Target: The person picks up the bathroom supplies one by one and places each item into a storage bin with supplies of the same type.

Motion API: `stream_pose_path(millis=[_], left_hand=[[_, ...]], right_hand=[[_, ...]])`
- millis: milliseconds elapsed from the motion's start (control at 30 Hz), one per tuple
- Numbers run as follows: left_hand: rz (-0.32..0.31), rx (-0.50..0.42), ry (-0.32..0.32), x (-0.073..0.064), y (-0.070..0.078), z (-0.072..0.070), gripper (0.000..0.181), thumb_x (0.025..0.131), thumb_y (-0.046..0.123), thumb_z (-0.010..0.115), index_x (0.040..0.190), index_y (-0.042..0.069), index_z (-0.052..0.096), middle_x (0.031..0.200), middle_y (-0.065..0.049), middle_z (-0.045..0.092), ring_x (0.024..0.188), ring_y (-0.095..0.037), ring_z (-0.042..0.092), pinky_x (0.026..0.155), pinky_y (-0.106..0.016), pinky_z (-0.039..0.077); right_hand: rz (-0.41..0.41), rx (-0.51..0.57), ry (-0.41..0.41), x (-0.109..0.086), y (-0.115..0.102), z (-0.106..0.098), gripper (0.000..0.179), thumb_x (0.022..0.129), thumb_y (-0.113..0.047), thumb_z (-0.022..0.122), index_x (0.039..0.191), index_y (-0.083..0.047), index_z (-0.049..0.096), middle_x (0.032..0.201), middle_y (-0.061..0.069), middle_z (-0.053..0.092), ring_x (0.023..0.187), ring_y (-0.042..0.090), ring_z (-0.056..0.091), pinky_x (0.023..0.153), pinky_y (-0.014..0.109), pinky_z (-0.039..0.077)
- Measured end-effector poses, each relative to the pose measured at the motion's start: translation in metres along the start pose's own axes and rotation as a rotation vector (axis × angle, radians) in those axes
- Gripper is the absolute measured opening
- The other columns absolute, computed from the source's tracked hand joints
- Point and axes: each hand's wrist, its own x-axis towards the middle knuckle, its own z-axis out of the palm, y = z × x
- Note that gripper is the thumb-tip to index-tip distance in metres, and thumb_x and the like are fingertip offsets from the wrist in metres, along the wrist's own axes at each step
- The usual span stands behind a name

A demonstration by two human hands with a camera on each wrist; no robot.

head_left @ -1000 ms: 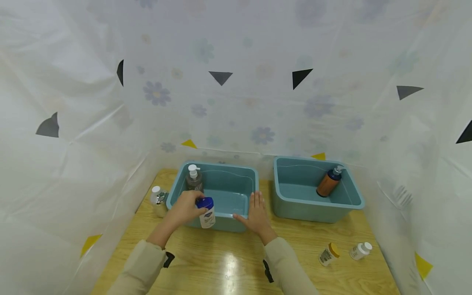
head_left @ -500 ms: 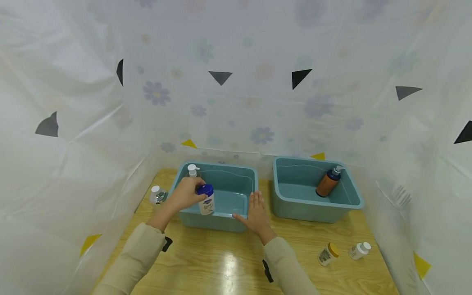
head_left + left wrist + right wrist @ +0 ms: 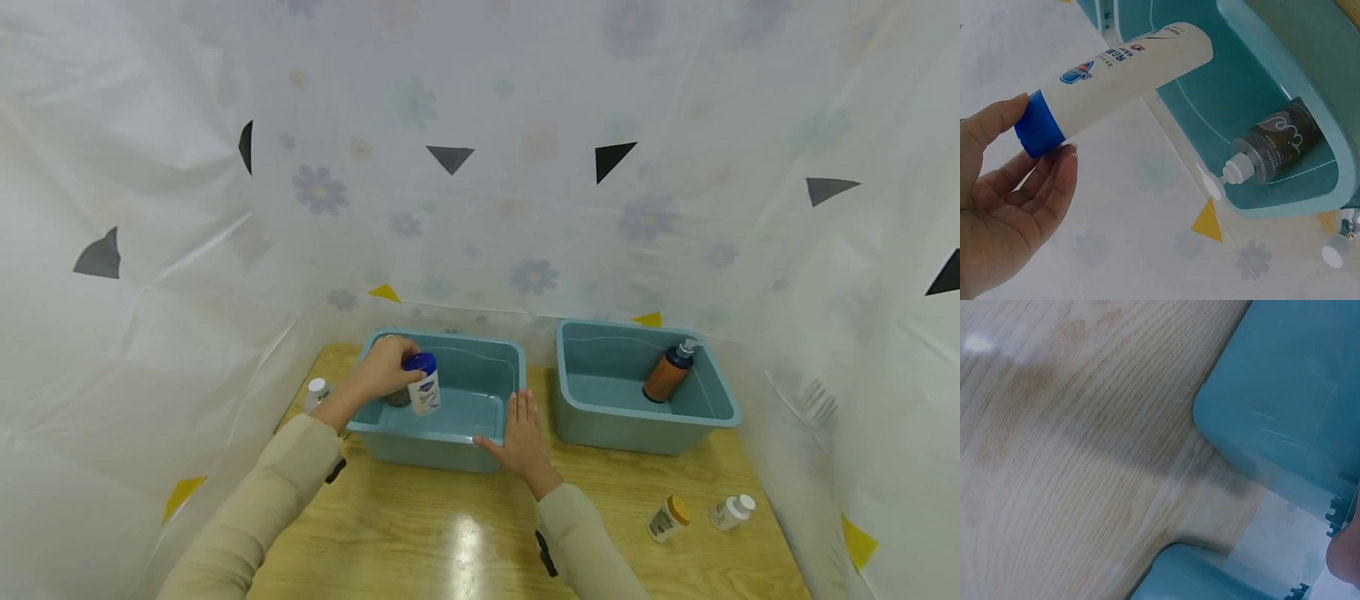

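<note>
My left hand (image 3: 384, 369) pinches the blue cap of a white bottle (image 3: 425, 394), which hangs upright above the left blue-green bin (image 3: 435, 452). In the left wrist view, the thumb and fingers grip the cap and the labelled white body (image 3: 1129, 72) reaches over the bin. A dark pump bottle (image 3: 1275, 144) with a white pump head stands in that bin; in the head view my left hand mostly hides it. My right hand (image 3: 522, 437) rests on the bin's near right corner with its fingers straight. Only a bit of it shows in the right wrist view.
A second blue-green bin (image 3: 630, 431) to the right holds a leaning orange-brown pump bottle (image 3: 664, 377). Nearer on the wooden table (image 3: 420, 533) stand an orange-capped bottle (image 3: 665, 522) and a white-capped bottle (image 3: 730, 512). Another white-capped bottle (image 3: 317, 393) is left of the left bin.
My left hand has lifted the white bottle from the near rim and carried it forward over the inside of the left bin. The right hand has stayed on the corner.
</note>
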Motion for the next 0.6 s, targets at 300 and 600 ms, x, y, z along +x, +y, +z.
stream_pose_path(millis=[300, 600], left_hand=[[-0.059, 0.043, -0.057, 0.014, -0.007, 0.007, 0.030, 0.085, 0.016, 0.066, 0.108, -0.004, 0.063, 0.099, -0.017, 0.067, 0.088, -0.026, 0.065, 0.073, -0.037, 0.054], [-0.113, 0.030, -0.079, 0.029, -0.015, 0.009, 0.035, 0.086, 0.014, 0.065, 0.112, -0.008, 0.060, 0.105, -0.021, 0.065, 0.095, -0.032, 0.064, 0.080, -0.040, 0.054]], right_hand=[[0.002, -0.002, 0.003, -0.001, -0.001, 0.000, 0.104, 0.082, -0.062, 0.054, 0.144, 0.011, 0.013, 0.153, 0.027, 0.009, 0.143, 0.040, 0.004, 0.116, 0.050, 0.014], [0.000, -0.009, 0.017, -0.001, -0.001, 0.000, 0.104, 0.082, -0.063, 0.053, 0.144, 0.011, 0.014, 0.152, 0.028, 0.010, 0.143, 0.040, 0.005, 0.115, 0.050, 0.015]])
